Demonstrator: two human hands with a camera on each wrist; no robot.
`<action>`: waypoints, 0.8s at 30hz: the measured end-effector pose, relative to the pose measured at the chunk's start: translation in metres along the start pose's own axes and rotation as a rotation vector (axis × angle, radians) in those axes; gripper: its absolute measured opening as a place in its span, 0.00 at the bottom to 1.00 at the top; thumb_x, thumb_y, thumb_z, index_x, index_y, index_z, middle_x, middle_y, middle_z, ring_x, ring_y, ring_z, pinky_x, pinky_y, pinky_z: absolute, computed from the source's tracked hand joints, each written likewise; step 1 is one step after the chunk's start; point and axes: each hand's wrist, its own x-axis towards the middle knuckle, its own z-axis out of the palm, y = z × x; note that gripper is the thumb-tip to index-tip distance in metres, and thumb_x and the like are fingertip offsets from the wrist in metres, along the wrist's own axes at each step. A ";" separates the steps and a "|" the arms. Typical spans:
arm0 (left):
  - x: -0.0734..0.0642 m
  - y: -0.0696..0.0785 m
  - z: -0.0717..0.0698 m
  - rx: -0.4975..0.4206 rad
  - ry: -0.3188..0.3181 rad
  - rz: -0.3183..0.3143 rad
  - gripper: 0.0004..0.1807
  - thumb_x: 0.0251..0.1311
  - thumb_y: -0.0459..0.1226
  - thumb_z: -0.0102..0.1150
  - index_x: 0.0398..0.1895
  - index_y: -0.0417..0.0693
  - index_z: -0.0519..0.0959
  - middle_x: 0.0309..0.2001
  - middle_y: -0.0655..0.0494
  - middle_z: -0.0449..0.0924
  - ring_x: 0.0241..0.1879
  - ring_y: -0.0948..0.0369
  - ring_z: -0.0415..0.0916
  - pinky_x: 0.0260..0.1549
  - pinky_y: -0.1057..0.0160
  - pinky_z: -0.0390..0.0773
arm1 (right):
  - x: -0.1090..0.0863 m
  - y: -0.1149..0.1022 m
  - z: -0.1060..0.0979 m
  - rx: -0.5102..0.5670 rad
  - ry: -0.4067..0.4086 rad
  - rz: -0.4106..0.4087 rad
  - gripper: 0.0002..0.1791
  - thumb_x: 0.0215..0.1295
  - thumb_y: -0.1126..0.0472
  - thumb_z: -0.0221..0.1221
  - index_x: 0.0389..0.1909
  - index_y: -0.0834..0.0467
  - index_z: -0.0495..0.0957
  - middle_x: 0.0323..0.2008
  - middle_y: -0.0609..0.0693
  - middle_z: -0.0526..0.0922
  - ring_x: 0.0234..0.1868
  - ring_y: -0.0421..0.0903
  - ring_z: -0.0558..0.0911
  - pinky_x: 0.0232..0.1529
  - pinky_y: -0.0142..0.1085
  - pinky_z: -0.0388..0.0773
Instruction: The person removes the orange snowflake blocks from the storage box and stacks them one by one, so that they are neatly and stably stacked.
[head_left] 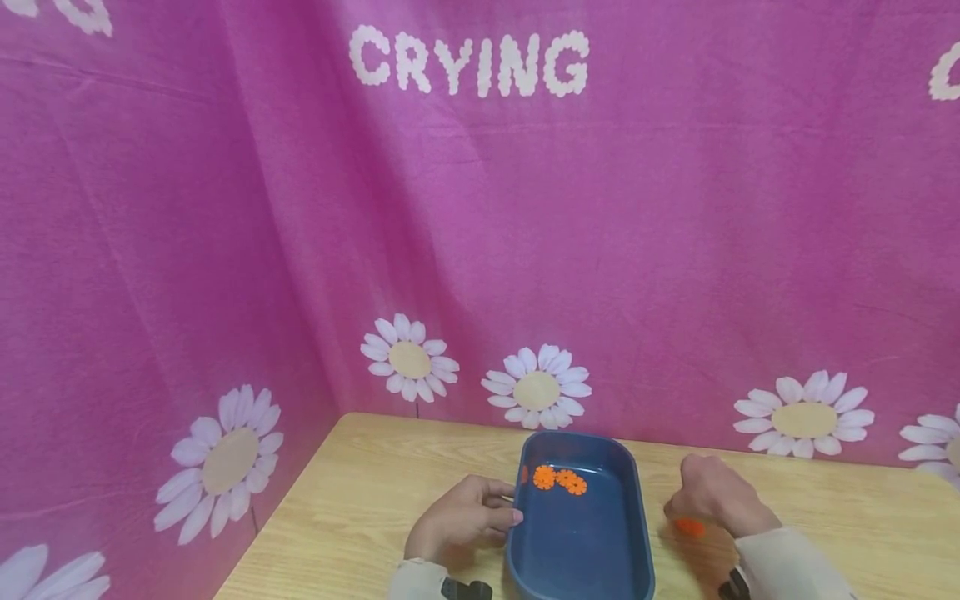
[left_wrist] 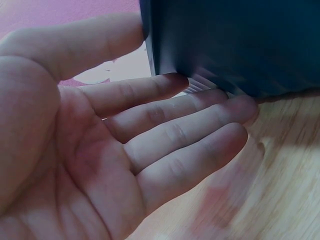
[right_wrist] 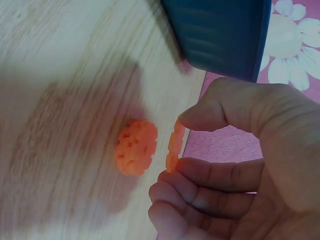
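A dark blue rectangular tray stands on the table, with several orange notched discs lying at its far left inside. Against the tray's left wall rests my left hand; in the left wrist view its fingers are nearly straight, and the thumb touches the wall. To the right of the tray, my right hand pinches one thin orange notched disc between thumb and fingers, seen edge-on. Just beside it, a small stack of the same discs sits on the wood, partly covered by the hand in the head view.
The light wooden table meets a pink-purple cloth at its back and left. White daisies and lettering are printed on the cloth. The tray's raised walls stand between the two hands.
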 end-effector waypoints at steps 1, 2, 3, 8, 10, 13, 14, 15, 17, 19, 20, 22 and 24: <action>0.000 0.000 0.000 0.000 -0.003 0.003 0.20 0.62 0.28 0.64 0.57 0.32 0.78 0.43 0.44 0.85 0.41 0.51 0.85 0.42 0.51 0.85 | -0.005 -0.011 -0.002 -0.023 0.010 0.025 0.18 0.44 0.52 0.71 0.24 0.58 0.73 0.22 0.50 0.73 0.24 0.49 0.74 0.22 0.44 0.72; 0.000 0.001 0.000 -0.002 -0.006 0.006 0.20 0.62 0.28 0.64 0.58 0.32 0.78 0.43 0.44 0.85 0.41 0.51 0.85 0.42 0.51 0.85 | -0.011 -0.021 -0.006 -0.032 0.013 0.032 0.17 0.45 0.54 0.70 0.24 0.58 0.73 0.22 0.50 0.73 0.24 0.49 0.73 0.23 0.43 0.72; 0.000 0.001 0.000 -0.004 -0.009 0.009 0.20 0.62 0.28 0.64 0.58 0.31 0.78 0.43 0.44 0.85 0.41 0.51 0.85 0.42 0.51 0.85 | -0.014 -0.030 -0.008 -0.052 0.018 0.060 0.16 0.44 0.56 0.70 0.23 0.59 0.73 0.22 0.51 0.73 0.24 0.50 0.73 0.23 0.45 0.72; 0.000 0.002 0.000 -0.009 -0.008 0.019 0.20 0.62 0.28 0.63 0.57 0.31 0.78 0.43 0.43 0.85 0.42 0.49 0.84 0.42 0.50 0.85 | -0.023 -0.041 -0.016 -0.052 0.004 0.075 0.15 0.45 0.58 0.68 0.24 0.60 0.72 0.22 0.52 0.72 0.25 0.50 0.74 0.24 0.43 0.73; 0.000 0.001 0.000 -0.009 -0.004 0.012 0.20 0.62 0.27 0.63 0.58 0.31 0.78 0.43 0.43 0.85 0.41 0.49 0.84 0.42 0.50 0.85 | -0.022 -0.040 -0.015 -0.043 -0.003 0.083 0.15 0.44 0.58 0.68 0.24 0.60 0.72 0.22 0.52 0.73 0.25 0.50 0.74 0.24 0.44 0.73; 0.000 0.001 0.000 -0.010 0.005 -0.006 0.20 0.62 0.27 0.64 0.58 0.33 0.78 0.44 0.44 0.85 0.41 0.50 0.84 0.43 0.50 0.85 | -0.020 -0.036 -0.012 -0.039 -0.001 0.093 0.15 0.43 0.57 0.68 0.24 0.59 0.71 0.22 0.52 0.72 0.25 0.50 0.74 0.24 0.45 0.73; 0.000 0.001 0.000 -0.011 0.008 -0.013 0.20 0.62 0.27 0.64 0.58 0.33 0.78 0.44 0.44 0.85 0.41 0.50 0.84 0.43 0.49 0.85 | -0.020 -0.035 -0.011 -0.041 0.002 0.093 0.15 0.43 0.57 0.68 0.23 0.59 0.71 0.22 0.52 0.72 0.25 0.51 0.74 0.24 0.45 0.73; 0.000 0.001 0.000 -0.011 0.012 -0.019 0.20 0.62 0.27 0.64 0.58 0.33 0.79 0.44 0.44 0.85 0.41 0.50 0.84 0.43 0.49 0.84 | -0.020 -0.035 -0.010 -0.043 0.005 0.093 0.15 0.43 0.57 0.68 0.23 0.59 0.71 0.22 0.52 0.72 0.25 0.51 0.74 0.24 0.46 0.73; 0.000 0.001 0.001 -0.010 0.015 -0.023 0.20 0.62 0.27 0.64 0.58 0.34 0.79 0.44 0.44 0.85 0.41 0.50 0.84 0.44 0.49 0.84 | -0.021 -0.035 -0.010 -0.048 0.009 0.095 0.15 0.43 0.57 0.68 0.23 0.58 0.71 0.22 0.52 0.72 0.25 0.51 0.74 0.24 0.46 0.73; 0.000 0.002 0.001 -0.006 0.018 -0.023 0.20 0.61 0.27 0.64 0.58 0.34 0.79 0.44 0.44 0.85 0.41 0.50 0.84 0.44 0.49 0.84 | -0.022 -0.036 -0.010 -0.055 0.011 0.096 0.15 0.44 0.58 0.68 0.22 0.58 0.70 0.22 0.52 0.71 0.25 0.50 0.74 0.24 0.45 0.73; 0.000 0.002 0.001 -0.003 0.020 -0.022 0.20 0.61 0.27 0.64 0.58 0.34 0.79 0.44 0.44 0.85 0.41 0.50 0.84 0.44 0.49 0.84 | -0.023 -0.037 -0.010 -0.059 0.014 0.098 0.15 0.44 0.58 0.68 0.22 0.58 0.70 0.22 0.52 0.71 0.25 0.50 0.74 0.24 0.45 0.72; 0.000 0.002 0.001 0.000 0.020 -0.020 0.20 0.61 0.28 0.64 0.58 0.34 0.79 0.44 0.44 0.85 0.41 0.50 0.84 0.44 0.48 0.84 | -0.021 -0.035 -0.007 -0.071 0.019 0.109 0.14 0.43 0.58 0.68 0.22 0.58 0.71 0.22 0.52 0.72 0.25 0.51 0.74 0.24 0.45 0.72; 0.000 0.003 0.001 0.002 0.020 -0.016 0.20 0.61 0.27 0.64 0.57 0.33 0.79 0.44 0.44 0.85 0.41 0.50 0.84 0.44 0.48 0.84 | -0.015 -0.027 -0.002 -0.076 0.016 0.112 0.15 0.42 0.57 0.68 0.22 0.58 0.71 0.22 0.53 0.73 0.25 0.52 0.74 0.24 0.47 0.73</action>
